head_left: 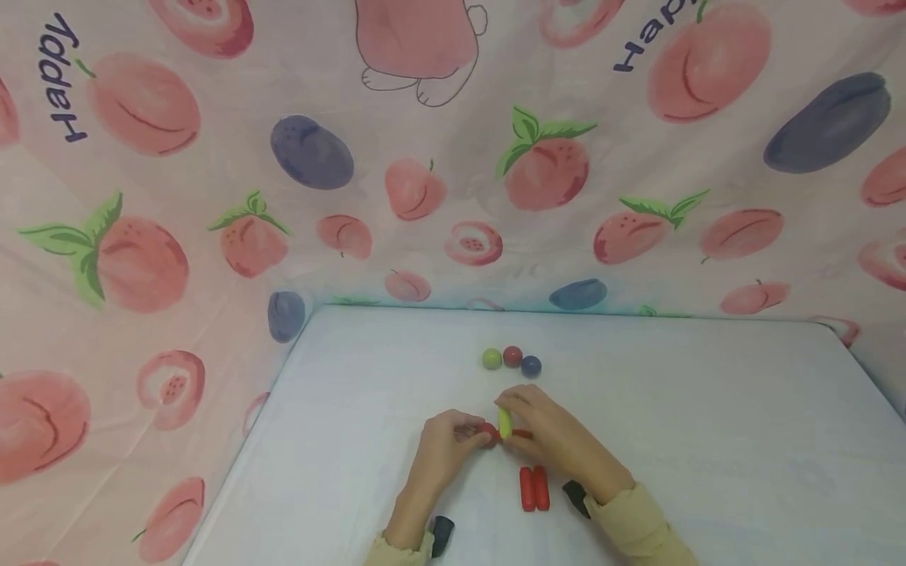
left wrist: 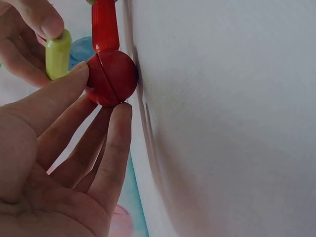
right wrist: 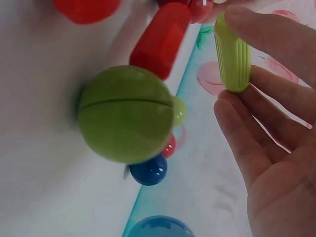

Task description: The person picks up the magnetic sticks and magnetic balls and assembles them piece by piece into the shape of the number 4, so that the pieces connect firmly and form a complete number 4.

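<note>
My left hand (head_left: 442,452) pinches a red ball (left wrist: 113,79) between thumb and fingertips. A red rod (left wrist: 105,24) joins that ball to a green ball (right wrist: 126,114), which the right hand hides in the head view. In my right hand (head_left: 548,428) a ribbed yellow-green rod (right wrist: 232,57) is pinched upright by the thumb and fingers. This rod stands just beside the red ball, over the red rod in the head view. The joined piece lies close over the white table (head_left: 354,472).
Two loose red rods (head_left: 534,489) lie side by side nearer the front, left of the right wrist. Farther back sit a green ball (head_left: 491,359), a second red ball (head_left: 513,356) and a blue ball (head_left: 531,366). Fruit-printed cloth (head_left: 425,157) hangs behind the table.
</note>
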`<state>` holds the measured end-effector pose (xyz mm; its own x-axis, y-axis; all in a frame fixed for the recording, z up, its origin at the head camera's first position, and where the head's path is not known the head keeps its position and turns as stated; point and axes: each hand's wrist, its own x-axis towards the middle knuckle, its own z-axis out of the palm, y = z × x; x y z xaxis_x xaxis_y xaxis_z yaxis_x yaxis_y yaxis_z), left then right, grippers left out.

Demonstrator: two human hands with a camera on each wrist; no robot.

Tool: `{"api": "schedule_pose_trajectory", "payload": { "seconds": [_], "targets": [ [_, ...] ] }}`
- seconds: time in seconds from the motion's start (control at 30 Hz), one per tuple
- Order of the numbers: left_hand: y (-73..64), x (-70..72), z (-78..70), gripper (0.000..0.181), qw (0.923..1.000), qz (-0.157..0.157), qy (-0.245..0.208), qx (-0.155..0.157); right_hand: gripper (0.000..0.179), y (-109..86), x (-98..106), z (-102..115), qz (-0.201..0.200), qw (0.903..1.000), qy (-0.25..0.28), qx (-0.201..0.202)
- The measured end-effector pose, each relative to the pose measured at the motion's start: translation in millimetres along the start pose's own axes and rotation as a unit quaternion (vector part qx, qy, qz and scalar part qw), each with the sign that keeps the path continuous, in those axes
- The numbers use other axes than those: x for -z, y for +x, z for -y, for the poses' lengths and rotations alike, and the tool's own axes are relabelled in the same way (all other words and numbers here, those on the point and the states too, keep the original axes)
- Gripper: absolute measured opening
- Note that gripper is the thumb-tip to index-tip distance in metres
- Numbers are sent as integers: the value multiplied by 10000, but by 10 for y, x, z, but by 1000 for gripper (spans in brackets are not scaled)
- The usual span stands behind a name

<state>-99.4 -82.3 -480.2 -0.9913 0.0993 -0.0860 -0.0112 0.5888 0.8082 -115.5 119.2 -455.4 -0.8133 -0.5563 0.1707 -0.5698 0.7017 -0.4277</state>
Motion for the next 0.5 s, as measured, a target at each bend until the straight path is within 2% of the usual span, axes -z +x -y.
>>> {"api": "schedule_pose_trajectory", "payload": {
  "seconds": [0.27,0.5],
  "targets": [
    [-3,-12,22,23,9999,3,-85,-67,54,66,-86,-37,-213,9996,-23,176],
    [0,-24,22,24,9998,89,-175,-102,54,146,-145,-67,-352,9991,-172,165]
  ]
}}
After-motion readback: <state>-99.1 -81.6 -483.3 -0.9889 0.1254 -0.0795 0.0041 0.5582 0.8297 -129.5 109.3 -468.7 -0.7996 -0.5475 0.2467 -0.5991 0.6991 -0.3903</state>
